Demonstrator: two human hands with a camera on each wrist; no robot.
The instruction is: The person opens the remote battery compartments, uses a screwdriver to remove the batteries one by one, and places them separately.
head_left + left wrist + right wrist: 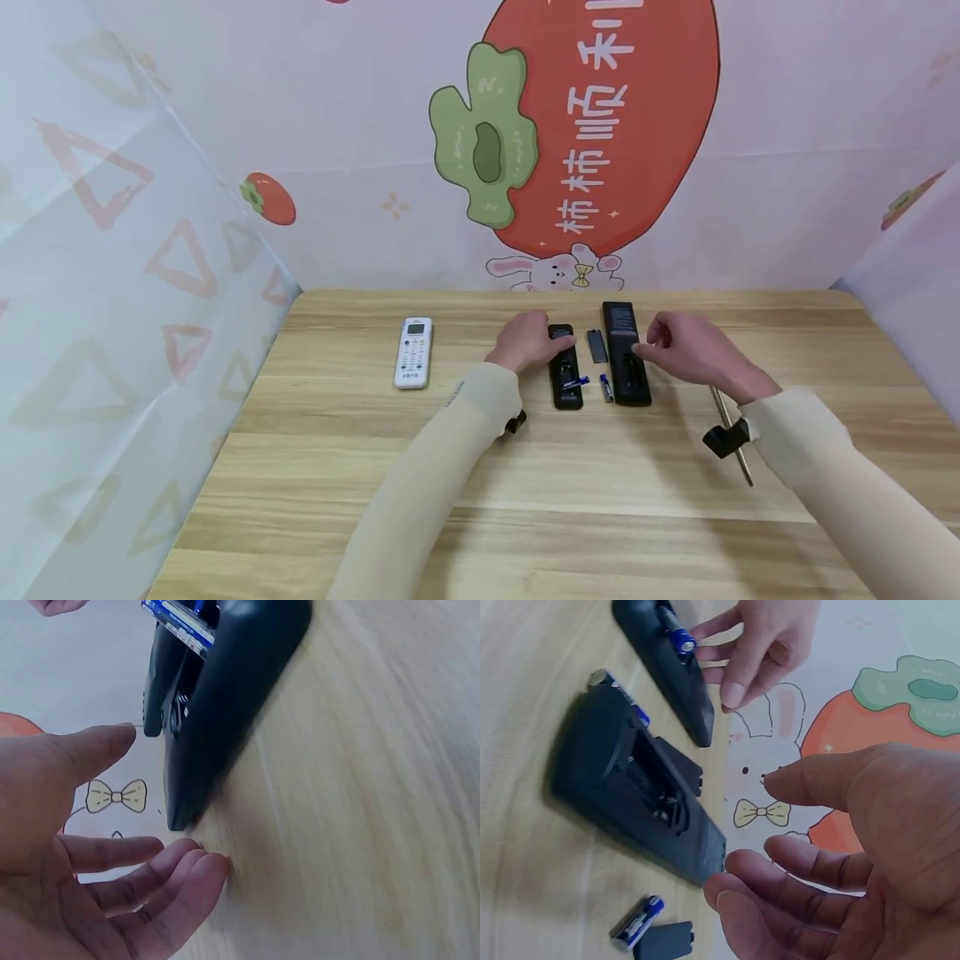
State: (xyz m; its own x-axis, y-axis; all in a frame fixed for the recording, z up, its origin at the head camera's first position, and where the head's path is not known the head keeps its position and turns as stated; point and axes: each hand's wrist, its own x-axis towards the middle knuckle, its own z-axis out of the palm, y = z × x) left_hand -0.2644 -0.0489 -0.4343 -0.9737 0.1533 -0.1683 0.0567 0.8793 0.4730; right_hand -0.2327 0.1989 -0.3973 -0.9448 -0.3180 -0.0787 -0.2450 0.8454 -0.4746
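Observation:
My left hand (527, 340) is beside the smaller black remote control (566, 367), thumb out over it, fingers loosely bent. A blue battery (576, 383) lies slantwise in its uncovered compartment. My right hand (690, 343) hovers by the larger black remote control (627, 358), fingers relaxed with nothing between them. The right wrist view shows that remote's bare battery compartment (651, 784). Between the remotes lie a battery cover (596, 346) and another battery (606, 388). A further battery (639, 922) and cover (664, 941) show in the right wrist view, beyond the larger remote.
A white remote control (413, 353) with a small screen lies on the left of the wooden table (315, 467). Under the right forearm is a thin rod (742, 462), partly hidden. A printed cloth (360, 150) stands behind the table.

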